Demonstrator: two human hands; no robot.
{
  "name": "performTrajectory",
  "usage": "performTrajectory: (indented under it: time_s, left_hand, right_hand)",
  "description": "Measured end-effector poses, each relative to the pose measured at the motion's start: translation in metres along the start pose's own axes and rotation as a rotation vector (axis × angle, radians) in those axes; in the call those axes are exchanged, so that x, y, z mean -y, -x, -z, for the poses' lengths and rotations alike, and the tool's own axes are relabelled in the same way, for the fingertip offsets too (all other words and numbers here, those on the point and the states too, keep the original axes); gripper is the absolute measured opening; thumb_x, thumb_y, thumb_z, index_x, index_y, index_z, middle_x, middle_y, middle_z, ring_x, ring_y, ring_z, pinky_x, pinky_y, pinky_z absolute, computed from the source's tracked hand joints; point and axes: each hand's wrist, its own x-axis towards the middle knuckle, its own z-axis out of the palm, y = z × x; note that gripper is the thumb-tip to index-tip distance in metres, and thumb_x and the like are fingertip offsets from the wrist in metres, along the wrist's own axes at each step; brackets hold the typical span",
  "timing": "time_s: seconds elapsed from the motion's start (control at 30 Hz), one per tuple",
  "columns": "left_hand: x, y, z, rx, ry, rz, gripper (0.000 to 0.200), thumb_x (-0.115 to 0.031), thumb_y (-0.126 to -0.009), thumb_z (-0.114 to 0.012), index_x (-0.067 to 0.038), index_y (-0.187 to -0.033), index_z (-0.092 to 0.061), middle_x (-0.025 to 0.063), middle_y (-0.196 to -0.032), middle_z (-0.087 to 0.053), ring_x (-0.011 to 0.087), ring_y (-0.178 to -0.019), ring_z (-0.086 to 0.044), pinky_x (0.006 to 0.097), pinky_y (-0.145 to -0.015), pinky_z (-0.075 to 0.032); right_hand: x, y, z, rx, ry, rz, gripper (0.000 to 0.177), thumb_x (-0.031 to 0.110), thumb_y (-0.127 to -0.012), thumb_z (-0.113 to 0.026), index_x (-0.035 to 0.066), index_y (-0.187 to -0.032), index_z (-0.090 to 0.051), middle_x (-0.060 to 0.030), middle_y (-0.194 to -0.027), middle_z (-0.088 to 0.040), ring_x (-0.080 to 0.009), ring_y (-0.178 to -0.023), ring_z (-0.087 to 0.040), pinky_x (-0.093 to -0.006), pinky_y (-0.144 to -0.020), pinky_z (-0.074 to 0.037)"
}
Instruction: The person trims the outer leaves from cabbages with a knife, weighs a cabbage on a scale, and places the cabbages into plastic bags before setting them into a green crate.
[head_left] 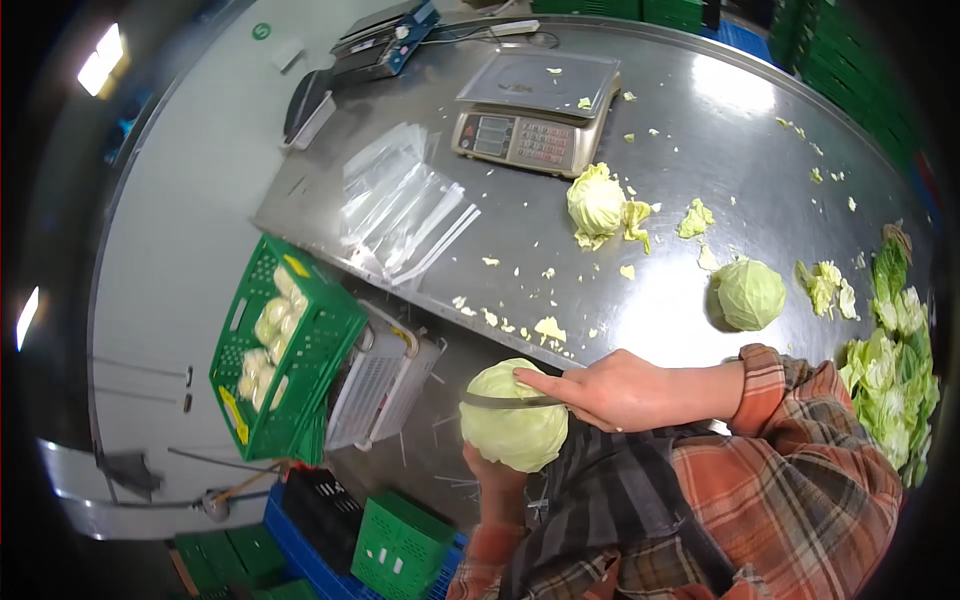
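My right hand (625, 388) is closed round the handle of a knife (505, 402), its index finger stretched along the blade's back. The thin blade lies across the upper part of a pale green cabbage (515, 440). My left hand (490, 468) grips this cabbage from below, off the table; most of its fingers are hidden behind the head. On the steel table (560, 270) beyond stand two more cabbages, one (595, 205) near the scale with a loose leaf beside it, the other (750, 295) further right.
A scale (535, 110) stands at the back, with clear plastic bags (400, 205) to its left. Leaf scraps dot the table, and trimmed leaves (885, 370) pile up at right. A green crate (290, 340) of wrapped pale produce and a grey basket (375, 385) stand by the table's edge.
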Motion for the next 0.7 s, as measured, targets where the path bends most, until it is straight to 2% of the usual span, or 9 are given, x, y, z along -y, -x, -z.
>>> performTrajectory:
  time_s: [0.03, 0.13, 0.23, 0.3, 0.37, 0.43, 0.5, 0.6, 0.7]
  left_hand:
    - [-0.001, -0.013, 0.008, 0.013, -0.051, -0.007, 0.083, -0.066, -0.080, -0.044, -0.013, -0.143, -0.031, 0.0112, -0.143, -0.038, 0.0334, -0.129, -0.040, 0.0517, -0.104, -0.036]
    - [-0.006, -0.042, 0.014, 0.071, -0.084, 0.011, 0.082, -0.062, -0.080, -0.049, -0.013, -0.142, -0.032, 0.0120, -0.142, -0.038, 0.0334, -0.129, -0.040, 0.0519, -0.104, -0.036]
    - [-0.023, -0.075, -0.002, 0.146, -0.015, 0.048, 0.082, -0.061, -0.079, -0.052, -0.012, -0.142, -0.033, 0.0128, -0.141, -0.039, 0.0337, -0.128, -0.041, 0.0521, -0.104, -0.036]
    - [-0.030, -0.097, -0.008, 0.160, 0.193, 0.143, 0.082, -0.061, -0.079, -0.052, -0.011, -0.141, -0.034, 0.0136, -0.141, -0.040, 0.0341, -0.128, -0.041, 0.0523, -0.105, -0.036]
    - [-0.044, -0.116, -0.019, 0.211, -0.019, 0.140, 0.083, -0.061, -0.078, -0.053, -0.010, -0.140, -0.035, 0.0142, -0.140, -0.041, 0.0341, -0.128, -0.041, 0.0529, -0.105, -0.035]
    - [-0.059, -0.138, -0.022, 0.319, -0.010, 0.182, 0.084, -0.062, -0.076, -0.054, -0.009, -0.140, -0.036, 0.0148, -0.139, -0.042, 0.0347, -0.128, -0.041, 0.0538, -0.106, -0.034]
    - [-0.072, -0.163, -0.016, 0.459, 0.219, 0.280, 0.086, -0.063, -0.075, -0.056, -0.009, -0.139, -0.037, 0.0155, -0.139, -0.042, 0.0359, -0.128, -0.040, 0.0551, -0.107, -0.033]
    - [-0.067, -0.215, 0.003, 0.704, 0.392, 0.322, 0.091, -0.065, -0.071, -0.058, -0.009, -0.140, -0.036, 0.0162, -0.140, -0.041, 0.0384, -0.128, -0.040, 0.0567, -0.107, -0.031]
    - [-0.095, -0.254, 0.006, 0.702, 0.378, 0.447, 0.097, -0.066, -0.067, -0.061, -0.010, -0.141, -0.034, 0.0168, -0.141, -0.039, 0.0406, -0.128, -0.039, 0.0575, -0.108, -0.028]
  right_hand:
    - [-0.007, -0.009, -0.006, -0.039, -0.001, -0.012, 0.083, 0.007, -0.078, -0.055, 0.017, -0.149, -0.012, -0.0129, -0.079, -0.059, -0.0315, -0.062, -0.060, -0.0415, -0.050, -0.048]
    - [-0.016, -0.025, -0.006, -0.153, 0.033, -0.029, 0.081, 0.006, -0.079, -0.056, 0.016, -0.148, -0.016, -0.0124, -0.076, -0.057, -0.0297, -0.058, -0.058, -0.0396, -0.049, -0.046]
    - [-0.014, -0.038, 0.008, -0.118, 0.101, -0.223, 0.082, 0.009, -0.079, -0.056, 0.026, -0.148, -0.016, -0.0141, -0.084, -0.059, -0.0320, -0.062, -0.060, -0.0410, -0.051, -0.049]
    - [-0.016, -0.047, 0.010, -0.213, 0.102, -0.287, 0.079, 0.010, -0.080, -0.055, 0.027, -0.148, -0.018, -0.0140, -0.085, -0.060, -0.0317, -0.062, -0.061, -0.0412, -0.051, -0.050]
    - [-0.028, -0.054, 0.006, -0.338, 0.071, -0.400, 0.076, 0.011, -0.081, -0.054, 0.028, -0.147, -0.021, -0.0138, -0.086, -0.060, -0.0315, -0.063, -0.062, -0.0412, -0.052, -0.050]
    - [-0.051, -0.065, -0.007, -0.498, 0.019, -0.563, 0.072, 0.011, -0.082, -0.053, 0.027, -0.146, -0.023, -0.0134, -0.086, -0.061, -0.0312, -0.064, -0.062, -0.0410, -0.054, -0.050]
    - [-0.074, -0.066, -0.011, -0.394, 0.039, -0.732, 0.069, 0.013, -0.082, -0.052, 0.026, -0.145, -0.026, -0.0132, -0.086, -0.061, -0.0309, -0.066, -0.063, -0.0407, -0.056, -0.050]
    - [-0.111, -0.059, -0.050, -0.269, 0.006, -0.960, 0.063, 0.015, -0.082, -0.051, 0.024, -0.142, -0.032, -0.0128, -0.085, -0.062, -0.0300, -0.068, -0.064, -0.0414, -0.060, -0.050]
    - [-0.130, -0.062, -0.082, -0.251, 0.082, -1.156, 0.056, 0.018, -0.081, -0.056, 0.016, -0.135, -0.040, -0.0125, -0.087, -0.062, -0.0311, -0.076, -0.064, -0.0423, -0.067, -0.050]
